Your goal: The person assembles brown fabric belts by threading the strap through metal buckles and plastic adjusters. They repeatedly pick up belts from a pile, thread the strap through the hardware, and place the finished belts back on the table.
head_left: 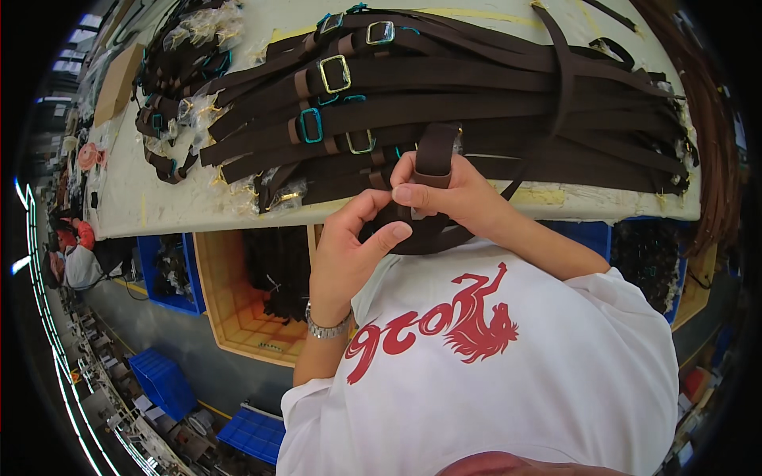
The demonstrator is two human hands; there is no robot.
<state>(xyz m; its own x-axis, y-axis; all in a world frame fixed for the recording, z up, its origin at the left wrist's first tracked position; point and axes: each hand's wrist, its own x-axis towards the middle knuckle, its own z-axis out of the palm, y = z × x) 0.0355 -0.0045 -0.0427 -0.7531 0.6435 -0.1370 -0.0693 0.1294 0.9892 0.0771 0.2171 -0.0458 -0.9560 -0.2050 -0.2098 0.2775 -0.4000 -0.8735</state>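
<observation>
I hold a dark brown strap [436, 152] at the near edge of the white worktable [159, 198]. My right hand [448, 194] pinches its folded end, thumb across the top. My left hand [349, 246] grips the lower part of the same strap, which loops down in front of my white shirt. Just beyond my hands lies a wide pile of dark brown belts [476, 103] with square metal buckles [334, 74], some buckles wrapped in blue film.
More bagged buckled straps [171, 103] lie at the table's left end. Under the table stand an orange crate [238, 309] holding dark straps and blue crates [163, 381]. A brown bundle hangs at the right edge. Another person [75, 254] sits far left.
</observation>
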